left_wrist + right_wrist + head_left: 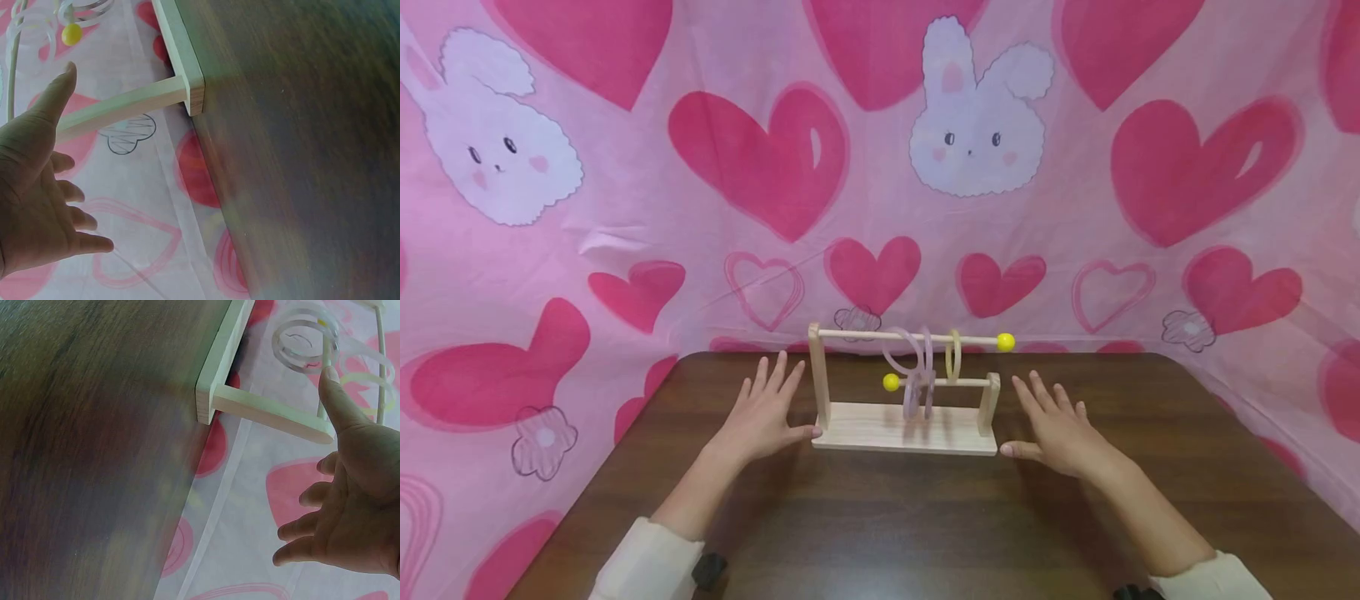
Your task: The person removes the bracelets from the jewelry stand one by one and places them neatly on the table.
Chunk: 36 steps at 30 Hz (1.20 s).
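Note:
A pale wooden stand (904, 442) sits on the table between my two hands. Its tall left post (820, 379) bears an upper rod tipped with a yellow ball (1006, 342); the short right post (990, 404) bears a lower rod ending in another yellow ball (891, 382). Translucent purple rings (928, 342) and a yellowish ring (952, 354) hang on the upper rod, more purple rings (912, 398) on the lower one. My left hand (763, 418) spreads its fingers beside the left end, thumb tip at the base's corner. To the right, my right hand (1060, 429) is likewise spread, holding nothing.
The dark brown wooden table (880, 533) extends toward me and to both sides. Behind it and along the sides hangs a pink cloth (880, 200) with hearts and rabbits. A black band (709, 571) shows at my left wrist, by a white sleeve (647, 562).

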Tool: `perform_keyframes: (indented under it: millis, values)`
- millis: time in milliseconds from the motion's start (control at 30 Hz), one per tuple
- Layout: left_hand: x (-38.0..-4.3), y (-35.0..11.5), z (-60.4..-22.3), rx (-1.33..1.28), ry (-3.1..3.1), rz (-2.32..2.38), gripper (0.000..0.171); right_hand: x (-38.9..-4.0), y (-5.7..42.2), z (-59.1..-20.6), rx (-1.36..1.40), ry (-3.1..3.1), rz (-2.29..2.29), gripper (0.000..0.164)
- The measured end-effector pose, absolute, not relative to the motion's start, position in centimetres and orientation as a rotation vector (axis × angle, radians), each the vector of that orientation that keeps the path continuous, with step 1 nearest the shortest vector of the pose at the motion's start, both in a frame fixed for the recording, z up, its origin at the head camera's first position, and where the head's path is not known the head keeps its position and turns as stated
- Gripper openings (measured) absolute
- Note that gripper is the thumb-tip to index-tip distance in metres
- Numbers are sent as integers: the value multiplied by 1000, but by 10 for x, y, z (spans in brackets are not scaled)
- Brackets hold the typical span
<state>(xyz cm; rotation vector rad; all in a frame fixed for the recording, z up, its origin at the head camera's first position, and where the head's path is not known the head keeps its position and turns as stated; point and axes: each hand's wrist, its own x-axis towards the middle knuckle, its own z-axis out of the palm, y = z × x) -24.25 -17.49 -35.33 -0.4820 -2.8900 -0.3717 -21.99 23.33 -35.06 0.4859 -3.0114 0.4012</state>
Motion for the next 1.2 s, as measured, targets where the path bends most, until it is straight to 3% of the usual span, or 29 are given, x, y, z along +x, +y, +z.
perform_keyframes:
  millis: [267, 433, 700, 867, 1200]
  values:
    - [-249, -172, -351, -490, -2854, -464, 103, -219, 234, -350, 520, -3015, 436, 97]
    - [-261, -164, -346, -542, -2753, -752, 103, -221, 233, -350, 551, -2962, 423, 94]
    - [-277, -141, -330, -520, -2436, -1373, 105, -222, 226, -348, 526, -2769, 296, 60]
    - [-284, -128, -323, -554, -2227, -1644, 106, -221, 218, -343, 543, -2682, 293, 49]
    - [-271, -115, -305, -603, -2098, -1779, 65, -221, 201, -339, 614, -2684, 293, 41]
